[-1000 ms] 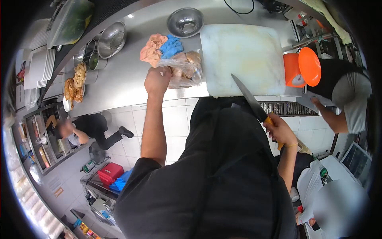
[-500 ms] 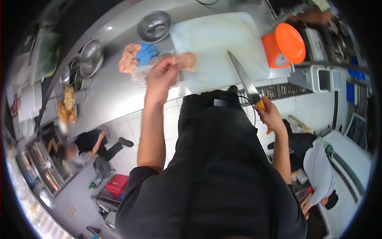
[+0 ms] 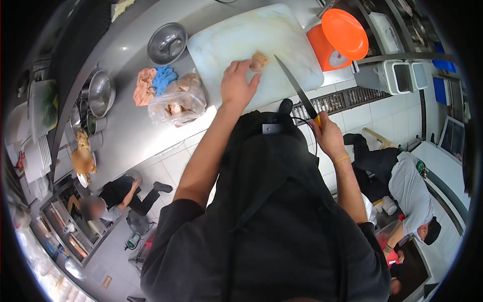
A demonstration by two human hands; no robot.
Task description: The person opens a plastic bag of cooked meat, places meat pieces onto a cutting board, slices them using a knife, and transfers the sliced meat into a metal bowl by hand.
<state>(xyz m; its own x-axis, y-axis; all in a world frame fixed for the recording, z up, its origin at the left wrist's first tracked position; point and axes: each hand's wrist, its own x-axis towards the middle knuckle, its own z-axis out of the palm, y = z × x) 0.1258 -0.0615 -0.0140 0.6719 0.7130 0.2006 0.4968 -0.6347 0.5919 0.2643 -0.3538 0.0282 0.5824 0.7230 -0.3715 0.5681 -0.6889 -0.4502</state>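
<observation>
One clear bag, food pieces inside; left hand spread, right hand gripping knife.

Count taken: one knife, one cutting board, one food piece, one plastic bag, two cloths, one orange scale, one steel bowl near the board.

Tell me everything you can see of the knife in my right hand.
The knife has a long, metallic-looking blade that narrows to a point and looks darker toward the handle. The yellow handle is mostly hidden in your right hand. The blade slants up and left in the picture, its front part over the white cutting board, the rest past the board's near edge. Its tip is beside a tan food piece, apart from it. Board contact can't be told.
</observation>
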